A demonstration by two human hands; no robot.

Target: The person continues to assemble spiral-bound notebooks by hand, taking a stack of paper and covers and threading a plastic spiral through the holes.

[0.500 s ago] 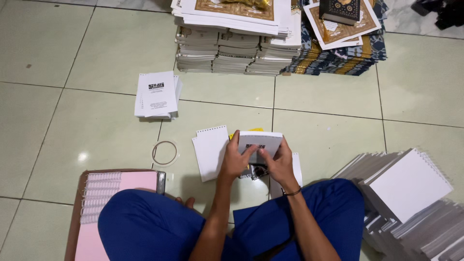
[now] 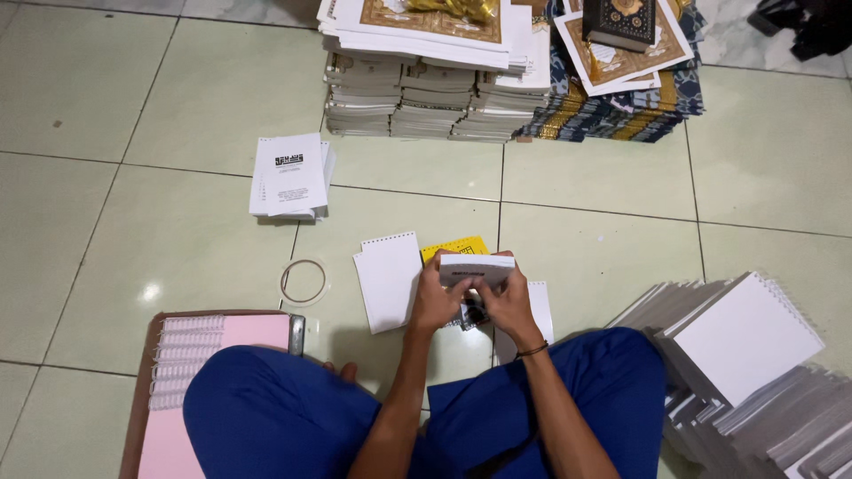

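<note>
I sit cross-legged on a tiled floor in blue trousers. Both hands hold a small white booklet block (image 2: 477,268) upright in front of me. My left hand (image 2: 435,300) grips its left side and my right hand (image 2: 508,302) its right side, fingers curled below it over a small dark object (image 2: 475,313). A white punched sheet (image 2: 389,279) lies just left of my hands. A yellow sheet (image 2: 454,247) shows behind the block, and another white sheet (image 2: 538,310) lies to the right.
A small pile of white printed leaflets (image 2: 291,175) and a thin ring (image 2: 303,281) lie at the left. A tray with white spiral coils and pink sheets (image 2: 217,355) sits by my left knee. Tall stacks of books (image 2: 426,80) stand ahead; spiral-bound white pads (image 2: 745,337) are piled at right.
The booklet block has come slightly lower and nearer to me in both hands; the grip is unchanged.
</note>
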